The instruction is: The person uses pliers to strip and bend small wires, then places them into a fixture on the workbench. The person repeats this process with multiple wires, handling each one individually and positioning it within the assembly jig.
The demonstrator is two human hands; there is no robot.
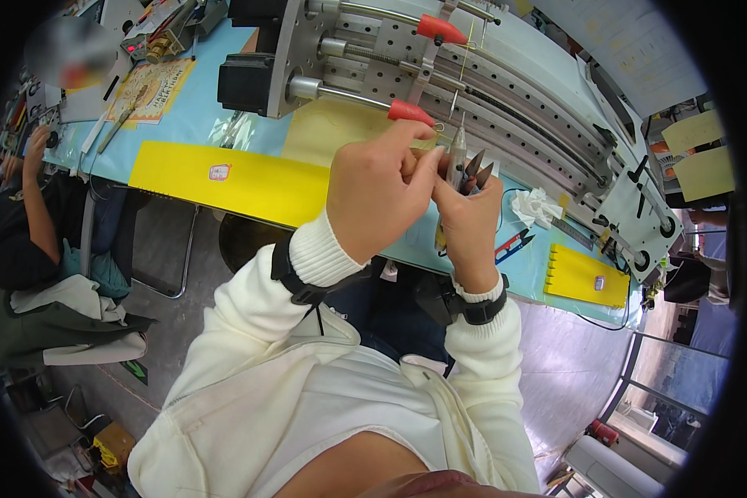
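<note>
Both hands meet at the front of a metal rail machine point(373, 70). My left hand point(375, 195) is closed, its thumb and fingertips pinched beside the silvery pointed tool point(456, 158); what it pinches is too small to tell. My right hand point(471, 220) wraps round dark-bladed snips point(476, 166), their two points apart and upward. The pointed tool stands upright between the hands, and its lower part is hidden by my fingers. Just above my left fingers is a red cone-shaped tip point(410, 112) with a small wire hook. A second red tip point(441, 30) sits farther back.
Yellow sheets point(224, 178) lie along the table's front edge. On the right are red-and-blue snips point(515, 246), crumpled tissue point(536, 207) and a notched yellow piece point(585, 276). A black motor block point(245, 83) juts out left. Another person point(29, 216) sits far left.
</note>
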